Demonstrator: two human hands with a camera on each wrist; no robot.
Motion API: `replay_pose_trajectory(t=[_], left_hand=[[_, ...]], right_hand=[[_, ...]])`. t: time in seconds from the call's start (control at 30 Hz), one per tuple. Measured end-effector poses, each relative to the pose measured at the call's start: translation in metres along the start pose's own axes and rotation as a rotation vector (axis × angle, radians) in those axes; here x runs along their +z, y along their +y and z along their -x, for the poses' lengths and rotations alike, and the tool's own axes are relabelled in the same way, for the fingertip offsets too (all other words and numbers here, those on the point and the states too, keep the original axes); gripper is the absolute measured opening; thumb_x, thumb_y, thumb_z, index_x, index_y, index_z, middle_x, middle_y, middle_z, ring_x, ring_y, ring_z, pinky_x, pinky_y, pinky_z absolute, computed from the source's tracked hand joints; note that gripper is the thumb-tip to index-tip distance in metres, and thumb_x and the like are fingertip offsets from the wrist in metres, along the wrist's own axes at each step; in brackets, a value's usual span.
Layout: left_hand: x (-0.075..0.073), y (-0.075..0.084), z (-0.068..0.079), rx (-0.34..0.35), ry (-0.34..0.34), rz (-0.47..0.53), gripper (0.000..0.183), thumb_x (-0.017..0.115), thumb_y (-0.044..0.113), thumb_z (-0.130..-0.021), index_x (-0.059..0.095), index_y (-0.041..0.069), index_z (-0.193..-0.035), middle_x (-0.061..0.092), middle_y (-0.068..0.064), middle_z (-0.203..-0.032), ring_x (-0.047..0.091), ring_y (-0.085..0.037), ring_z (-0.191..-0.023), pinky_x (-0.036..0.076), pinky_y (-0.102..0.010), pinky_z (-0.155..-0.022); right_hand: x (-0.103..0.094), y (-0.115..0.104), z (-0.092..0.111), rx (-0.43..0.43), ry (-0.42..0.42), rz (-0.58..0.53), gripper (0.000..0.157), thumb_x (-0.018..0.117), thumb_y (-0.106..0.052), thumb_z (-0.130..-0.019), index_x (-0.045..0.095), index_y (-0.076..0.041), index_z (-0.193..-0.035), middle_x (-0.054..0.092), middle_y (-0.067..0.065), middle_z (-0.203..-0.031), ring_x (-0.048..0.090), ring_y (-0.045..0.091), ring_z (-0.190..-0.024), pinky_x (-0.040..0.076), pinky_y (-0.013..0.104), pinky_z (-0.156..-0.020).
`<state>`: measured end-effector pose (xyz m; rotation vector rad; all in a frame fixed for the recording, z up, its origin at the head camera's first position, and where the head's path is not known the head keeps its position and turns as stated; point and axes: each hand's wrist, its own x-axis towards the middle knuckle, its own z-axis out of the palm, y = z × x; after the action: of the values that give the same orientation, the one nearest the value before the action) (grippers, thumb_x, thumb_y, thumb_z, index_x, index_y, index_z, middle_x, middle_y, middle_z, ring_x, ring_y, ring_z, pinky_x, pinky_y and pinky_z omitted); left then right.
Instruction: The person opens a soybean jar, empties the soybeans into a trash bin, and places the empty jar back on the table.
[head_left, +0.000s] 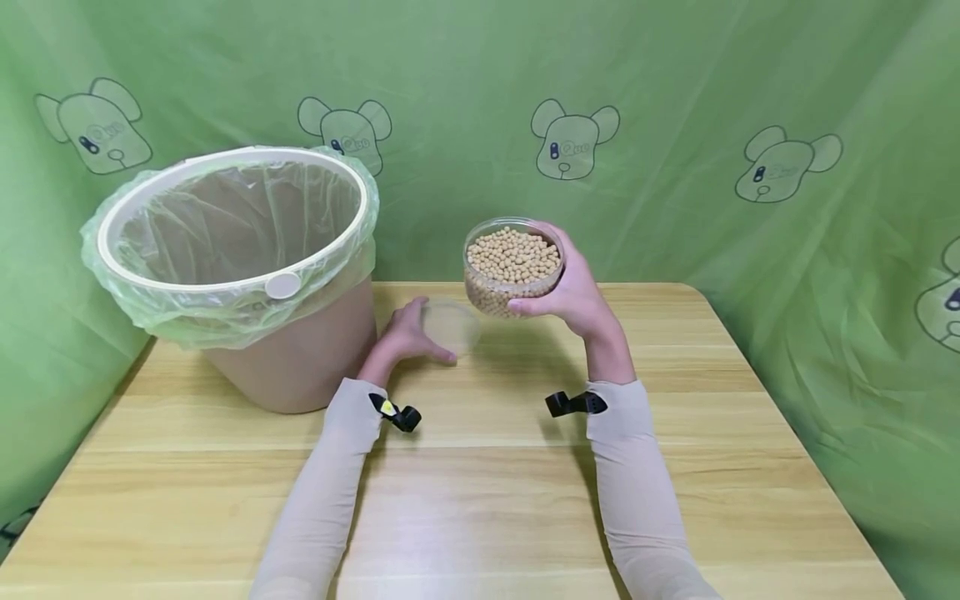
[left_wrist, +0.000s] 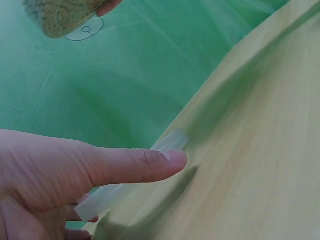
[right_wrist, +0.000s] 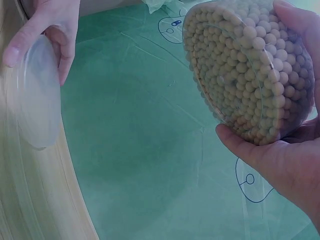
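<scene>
My right hand grips a clear round tub from its right side, thumb in front, and holds it above the table. Small round beige beans fill the tub nearly to its rim, and no cover is on it. Low over the table, my left hand holds a translucent round lid at its left edge, thumb at the near side and fingers at the far side. In the left wrist view the thumb hides part of the lid, and a shadow falls on the table beneath.
A pinkish-beige trash bin with a white rim stands left of my left hand, close beside it. Its green plastic bag is folded over the rim. Behind the wooden table hangs a green curtain with printed animal heads.
</scene>
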<state>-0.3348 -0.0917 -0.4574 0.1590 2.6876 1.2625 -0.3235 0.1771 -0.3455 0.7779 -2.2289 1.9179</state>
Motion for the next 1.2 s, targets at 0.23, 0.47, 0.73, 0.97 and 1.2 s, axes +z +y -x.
replay_pose_trajectory(t=[0.23,0.47,0.73,0.97,1.2], left_hand=[[0.001,0.0,0.001,0.03,-0.008,-0.098,0.129,0.1,0.032,-0.057,0.026,0.0,-0.158,0.033,-0.023,-0.162,0.027,-0.04,-0.152,0.025,-0.05,-0.126],[0.002,-0.001,0.0,0.04,-0.032,-0.159,0.13,0.098,0.036,-0.06,0.022,-0.002,-0.158,0.027,-0.023,-0.165,0.02,-0.04,-0.154,0.019,-0.049,-0.128],[0.002,-0.001,0.001,0.031,-0.035,-0.153,0.132,0.098,0.036,-0.061,0.019,-0.001,-0.16,0.024,-0.022,-0.166,0.018,-0.04,-0.155,0.017,-0.049,-0.128],[-0.003,0.008,0.003,0.021,0.021,-0.019,0.124,0.093,0.038,-0.07,0.018,0.001,-0.161,0.025,-0.025,-0.164,0.022,-0.042,-0.154,0.022,-0.053,-0.126],[-0.014,0.035,0.01,0.12,0.204,0.146,0.089,0.076,0.032,-0.09,0.026,0.007,-0.159,0.03,-0.023,-0.162,0.03,-0.039,-0.151,0.029,-0.055,-0.123]], right_hand=[[0.001,-0.004,-0.002,0.006,-0.002,0.009,0.108,0.089,0.009,-0.055,0.042,-0.01,-0.15,0.046,0.013,-0.149,0.049,0.025,-0.132,0.039,0.046,-0.118],[0.001,-0.006,-0.001,0.017,-0.004,0.014,0.11,0.089,0.01,-0.054,0.041,-0.01,-0.151,0.046,0.014,-0.149,0.049,0.026,-0.132,0.039,0.047,-0.118],[0.002,-0.005,0.0,0.025,-0.013,0.032,0.111,0.09,0.008,-0.054,0.04,-0.011,-0.151,0.047,0.012,-0.148,0.05,0.026,-0.132,0.04,0.048,-0.118],[0.001,-0.004,0.0,0.025,-0.013,0.033,0.111,0.09,0.007,-0.054,0.04,-0.012,-0.151,0.047,0.011,-0.148,0.05,0.026,-0.132,0.039,0.049,-0.118],[0.001,0.002,0.002,0.03,-0.014,0.035,0.111,0.091,0.007,-0.055,0.041,-0.012,-0.152,0.047,0.011,-0.148,0.05,0.027,-0.132,0.04,0.049,-0.118]])
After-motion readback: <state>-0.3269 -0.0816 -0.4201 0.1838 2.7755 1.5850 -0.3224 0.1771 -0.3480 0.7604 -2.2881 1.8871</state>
